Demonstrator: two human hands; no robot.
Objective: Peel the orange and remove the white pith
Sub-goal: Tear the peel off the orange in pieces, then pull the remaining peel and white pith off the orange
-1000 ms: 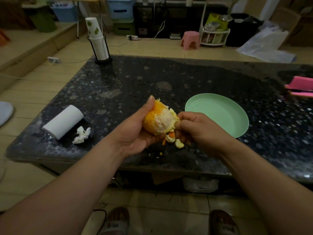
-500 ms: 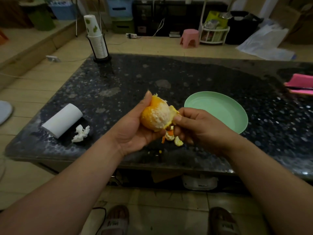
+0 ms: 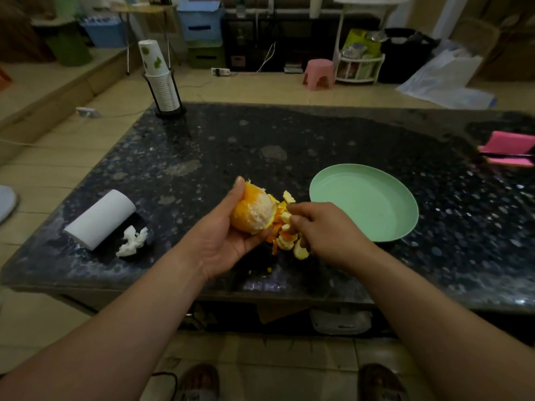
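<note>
1. Sandalled feet point(image 3: 199, 382): stood on the tiled floor, nearest the camera, in front of the worktop point(image 3: 260, 140).
2. Left hand point(image 3: 223, 238): palm turned up over the near edge of the worktop, fingers and thumb curled round the orange point(image 3: 243, 218) and gripping it from below and from the left.
3. Orange: held above the worktop, just left of the plate; partly peeled, with white pith point(image 3: 262, 208) bared on the side facing the camera.
4. Right hand point(image 3: 327, 230): just beside the orange, fingers bent together and clamped on a strip of peel point(image 3: 285, 217) at the fruit's right edge.
5. Loose peel pieces point(image 3: 289, 244): heaped between the two hands; whether they hung or lay on the worktop could not be told.
6. Green plate point(image 3: 362, 204): on the worktop, right of the hands.
7. White paper roll point(image 3: 101, 219): lying on its side at the left, a crumpled tissue point(image 3: 133, 241) just beside it.
8. Pink object point(image 3: 509, 151): at the far right edge.
9. Stack of paper cups point(image 3: 162, 82): upright in a dark holder at the far left corner.
10. Pink stool point(image 3: 318, 73): on the floor beyond.
</note>
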